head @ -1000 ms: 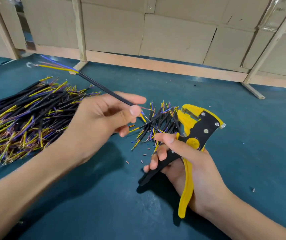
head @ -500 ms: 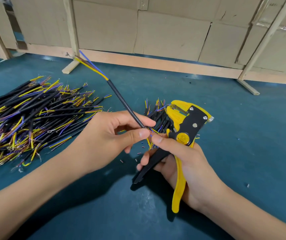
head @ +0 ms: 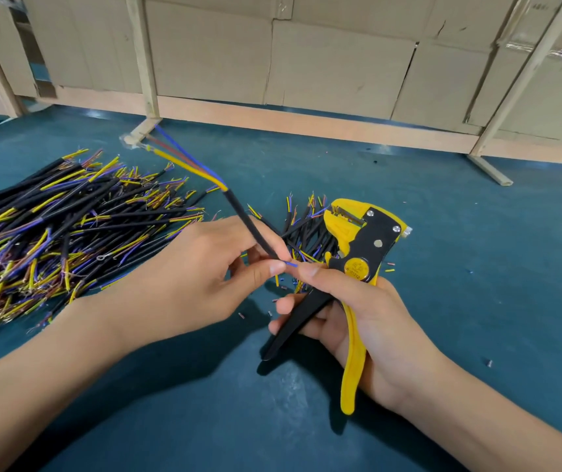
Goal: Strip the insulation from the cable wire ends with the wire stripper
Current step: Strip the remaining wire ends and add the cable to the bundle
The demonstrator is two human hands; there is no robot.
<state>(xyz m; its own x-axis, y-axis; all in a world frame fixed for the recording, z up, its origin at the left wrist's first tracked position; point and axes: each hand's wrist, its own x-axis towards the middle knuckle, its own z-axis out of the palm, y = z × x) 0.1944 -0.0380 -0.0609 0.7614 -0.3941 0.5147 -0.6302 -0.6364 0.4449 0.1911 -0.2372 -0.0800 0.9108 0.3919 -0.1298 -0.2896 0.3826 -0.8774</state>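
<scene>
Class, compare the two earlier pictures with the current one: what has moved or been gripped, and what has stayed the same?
The left hand swung the cable more upright, its far end rising. The right hand brought its thumb in to the blue wire at the cable's near end. Unchanged: the left hand pinches the cable, the right hand grips the wire stripper, and both cable piles lie in place.

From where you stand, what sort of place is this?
Probably a small cable-assembly workshop bench. A big pile of cut cables lies on a teal work mat, cardboard sheets on wooden framing wall it off, and the right hand holds a wire stripper.
</scene>
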